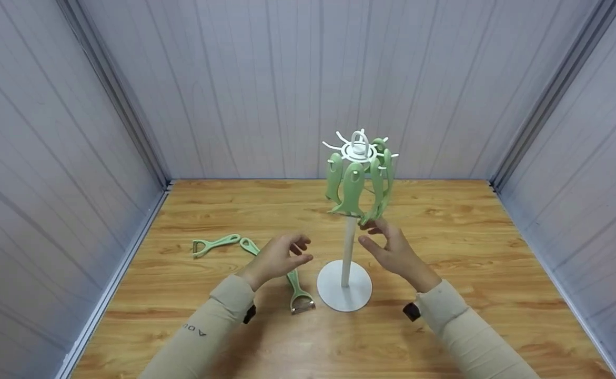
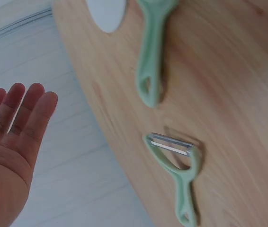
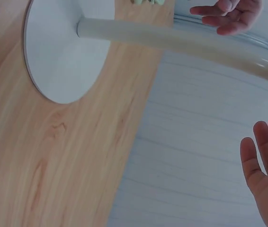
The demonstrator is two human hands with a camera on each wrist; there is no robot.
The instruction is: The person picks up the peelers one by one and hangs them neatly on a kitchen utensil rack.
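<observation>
A white rotating hook rack [image 1: 347, 252] stands upright on a round base [image 1: 357, 292]. Several green peelers [image 1: 354, 189] hang from its front and right hooks by the holes in their handles. My left hand [image 1: 276, 258] hovers left of the pole, holding nothing, its fingers loosely bent. Below it lie two green peelers, one [image 2: 183, 187] with its blade showing and another [image 1: 293, 281] reaching toward the base, both partly hidden by the hand in the head view. My right hand [image 1: 397, 252] is right of the pole, fingers relaxed, fingertips right at the hanging peelers' lower ends.
A third loose peeler [image 1: 215, 243] lies farther left on the wooden table [image 1: 444, 237]. Bare hooks [image 1: 334, 145] stick out at the rack's back left. Grey panel walls [image 1: 234, 89] enclose the table at the back and both sides.
</observation>
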